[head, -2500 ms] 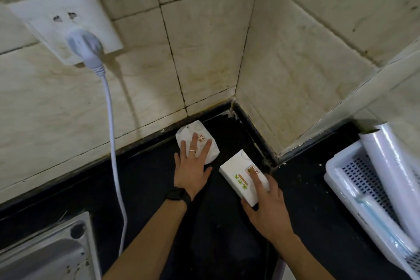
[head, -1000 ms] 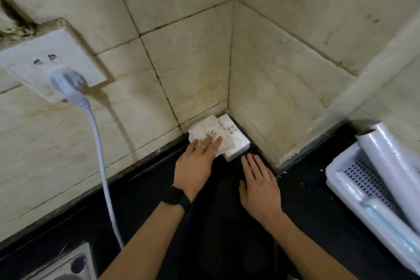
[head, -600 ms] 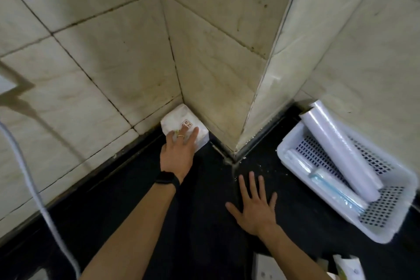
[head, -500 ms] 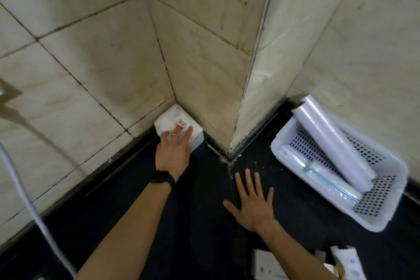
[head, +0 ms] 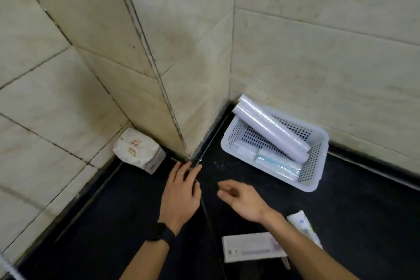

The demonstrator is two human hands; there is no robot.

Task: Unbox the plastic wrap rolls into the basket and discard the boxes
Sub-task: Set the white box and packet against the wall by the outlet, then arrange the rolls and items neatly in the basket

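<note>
Two white packs point(head: 138, 150) lie stacked in the wall corner on the black counter. My left hand point(head: 181, 193) hovers flat just right of them, fingers apart, holding nothing. My right hand point(head: 241, 200) is beside it, loosely curled and empty. A white perforated basket point(head: 318, 145) stands at the right against the wall. It holds a long plastic wrap roll point(head: 270, 128) propped on its rim and flatter wrapped rolls point(head: 272, 163) on its floor. A long white box point(head: 252, 246) lies near the front edge under my right forearm.
Another white box point(head: 303, 226) with a blue mark lies right of my right forearm. Tiled walls form a jutting corner point(head: 172, 120) between the packs and the basket. White crumbs point(head: 218, 163) dot the counter. A white cable point(head: 6, 267) shows at the bottom left.
My left hand has let go of the packs in the corner and drawn back to the right. My right hand has lifted and curled. The view has swung right, showing the whole basket.
</note>
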